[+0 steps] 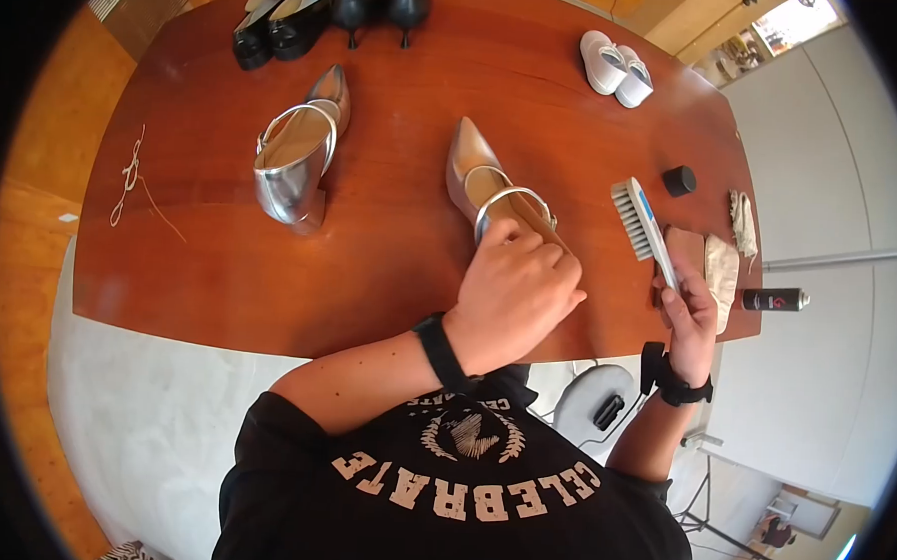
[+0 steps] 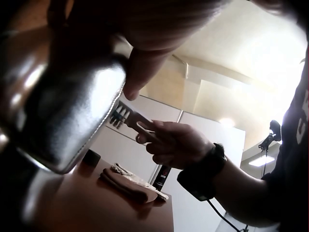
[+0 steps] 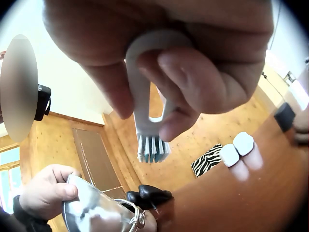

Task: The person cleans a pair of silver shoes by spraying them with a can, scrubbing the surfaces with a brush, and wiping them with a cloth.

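My left hand [image 1: 518,293] grips a silver pointed shoe [image 1: 461,170] by its heel end, over the right-middle of the table; the hand hides most of that end. The strap and buckle show just beyond the knuckles. In the left wrist view the shiny heel back [image 2: 63,113] fills the left side, with a finger along its edge. My right hand [image 1: 694,316] holds a white-handled scrub brush [image 1: 638,223] up by its looped handle, apart from the shoe, its grey bristles facing left. The matching silver shoe [image 1: 295,163] stands at left on the table.
Black shoes [image 1: 280,20] and black heels [image 1: 380,7] stand at the far left edge, white shoes [image 1: 616,69] at the far right. Near the right edge are a black round lid [image 1: 679,181], folded cloths [image 1: 719,277] and a black spray can [image 1: 776,299]. A string [image 1: 131,176] lies at left.
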A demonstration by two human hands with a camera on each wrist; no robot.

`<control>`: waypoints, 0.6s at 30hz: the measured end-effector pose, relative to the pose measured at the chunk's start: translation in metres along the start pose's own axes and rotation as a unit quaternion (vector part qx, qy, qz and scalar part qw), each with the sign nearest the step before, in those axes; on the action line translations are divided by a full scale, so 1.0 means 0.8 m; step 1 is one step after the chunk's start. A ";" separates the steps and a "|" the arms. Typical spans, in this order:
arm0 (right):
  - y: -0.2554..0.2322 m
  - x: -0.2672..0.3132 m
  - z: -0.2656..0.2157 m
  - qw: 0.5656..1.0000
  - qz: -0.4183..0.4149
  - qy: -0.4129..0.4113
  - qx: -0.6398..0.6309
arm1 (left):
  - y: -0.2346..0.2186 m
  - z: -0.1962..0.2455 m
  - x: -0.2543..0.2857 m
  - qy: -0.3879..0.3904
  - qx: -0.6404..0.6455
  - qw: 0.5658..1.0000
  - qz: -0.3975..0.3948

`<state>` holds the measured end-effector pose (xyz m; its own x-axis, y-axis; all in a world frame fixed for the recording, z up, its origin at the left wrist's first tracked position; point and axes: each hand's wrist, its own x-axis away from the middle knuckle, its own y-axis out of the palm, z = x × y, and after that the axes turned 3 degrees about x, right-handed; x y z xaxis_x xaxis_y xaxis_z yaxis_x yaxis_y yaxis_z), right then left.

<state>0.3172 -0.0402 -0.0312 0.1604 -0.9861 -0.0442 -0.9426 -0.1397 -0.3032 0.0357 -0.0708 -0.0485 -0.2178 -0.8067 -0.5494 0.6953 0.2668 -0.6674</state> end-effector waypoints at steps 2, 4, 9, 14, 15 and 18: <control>-0.003 0.015 0.008 1.000 0.000 0.022 -0.021 | -0.008 -0.009 0.006 0.006 0.031 0.999 0.003; -0.008 0.029 0.017 0.998 -0.003 0.059 -0.032 | -0.014 -0.015 0.012 0.011 0.034 0.999 0.004; -0.002 0.033 0.025 0.998 0.007 0.054 -0.012 | -0.026 -0.023 0.020 0.018 0.046 0.999 -0.013; -0.008 0.032 0.028 0.998 0.016 0.068 -0.011 | -0.043 -0.037 0.024 0.018 0.097 0.993 -0.061; -0.010 0.033 0.029 0.997 0.015 0.070 -0.009 | -0.051 -0.039 0.023 0.019 0.123 0.990 -0.066; -0.015 0.036 0.035 0.996 0.021 0.085 -0.014 | -0.092 -0.086 0.027 -0.025 0.093 0.995 -0.032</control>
<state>0.3417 -0.0644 -0.0557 0.0713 -0.9917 0.1070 -0.9555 -0.0987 -0.2781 -0.0675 -0.0716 -0.0462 -0.2345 -0.8455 -0.4796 0.7970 0.1153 -0.5929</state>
